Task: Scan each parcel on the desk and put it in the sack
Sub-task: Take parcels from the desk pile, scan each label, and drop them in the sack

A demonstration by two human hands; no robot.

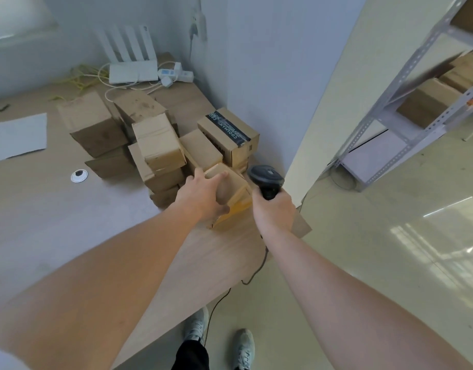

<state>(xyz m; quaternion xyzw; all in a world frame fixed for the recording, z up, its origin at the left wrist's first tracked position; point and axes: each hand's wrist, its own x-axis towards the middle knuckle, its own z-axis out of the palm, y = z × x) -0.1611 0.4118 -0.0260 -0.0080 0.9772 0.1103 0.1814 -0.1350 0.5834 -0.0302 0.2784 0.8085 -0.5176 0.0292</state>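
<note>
Tabletop (56,222): pale wood, running under both my hands and well out to the left of them.

Parcel stack (155,145): brown cartons heaped just beyond my left hand, several tilted; one with black printed tape (228,129) sits beyond the scanner, against the wall. I judge these are waiting their turn.

Parcel in hand (230,198): small carton at the tabletop's near right corner, tipped up on edge. My left hand (203,193) grips it over the top, fingers curled on the far edge, thumb low on the near side.

Scanner (266,180): black handheld, cable trailing to the floor. My right hand (272,212) is wrapped round its grip, head just right of the carton.

Label: not visible to me from here.

Sack: out of view.

Handling note: I would turn the carton until the barcode faces the scanner head, hold it steady and apart from the stack so no neighbouring code reads instead, and confirm the read before bagging.
</note>
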